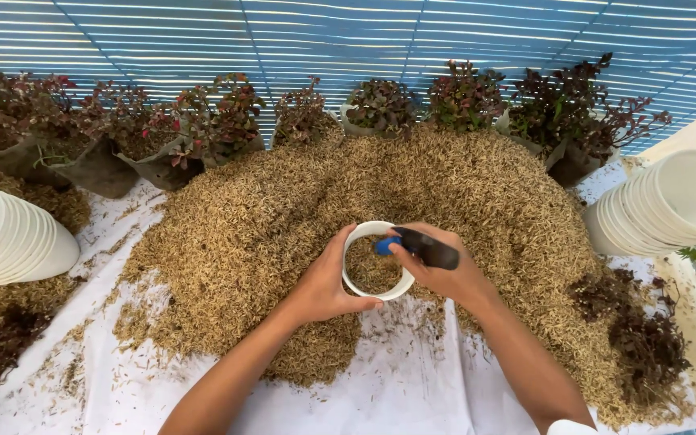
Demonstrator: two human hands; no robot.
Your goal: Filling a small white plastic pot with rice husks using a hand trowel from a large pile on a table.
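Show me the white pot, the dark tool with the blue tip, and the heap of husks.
white pot [400, 287], head view, near rim.
dark tool [432, 250], head view, dark body.
heap of husks [283, 209], head view, left slope.

Blue slatted screen wall [445, 32] behind, white ground sheet [412, 395] below, soft daylight.

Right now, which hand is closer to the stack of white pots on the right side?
Right. The right hand, holding a dark tool with a blue tip over the white pot, sits toward that stack of white pots. The left hand grips the pot's far side, farther away.
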